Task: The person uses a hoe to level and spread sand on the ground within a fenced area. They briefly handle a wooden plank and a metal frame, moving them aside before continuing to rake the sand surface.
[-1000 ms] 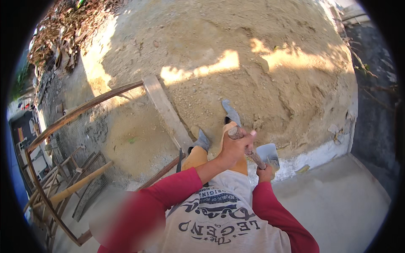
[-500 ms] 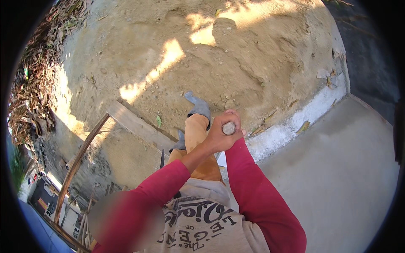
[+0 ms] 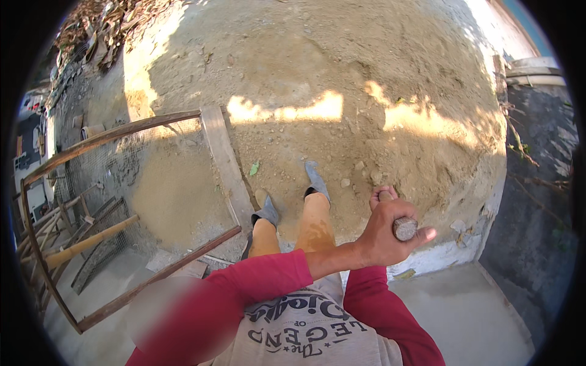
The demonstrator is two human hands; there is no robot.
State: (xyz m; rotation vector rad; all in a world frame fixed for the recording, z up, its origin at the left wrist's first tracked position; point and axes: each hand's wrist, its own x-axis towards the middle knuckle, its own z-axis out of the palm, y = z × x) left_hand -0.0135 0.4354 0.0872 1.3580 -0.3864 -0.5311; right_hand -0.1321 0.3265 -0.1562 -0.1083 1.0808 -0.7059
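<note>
A thick round wooden tool handle (image 3: 405, 229) points its butt end up toward me, just right of my legs. My left hand (image 3: 383, 235) is wrapped round it near that end, the thumb lying alongside. Farther down the shaft, my right hand (image 3: 376, 196) has its fingers closed round the handle; my left hand and forearm partly cover the right arm. The tool's working end is hidden, so its kind does not show. Loose, lumpy brown soil (image 3: 421, 158) lies beyond and around my hands.
My grey boots (image 3: 316, 178) stand on the dirt. Leftward, a wood-framed mesh screen (image 3: 110, 139) slants over a fine sand pile (image 3: 177, 189), beside a plank (image 3: 218, 146). A white low ledge (image 3: 436, 256) edges the soil, with smooth concrete (image 3: 452, 311) nearer me. Dry leaves (image 3: 104, 33) lie far left.
The view has turned, bringing the mesh screen and sand pile further into sight. Both hands, still on the handle, have shifted right and lower in the picture, and now sit farther apart along it.
</note>
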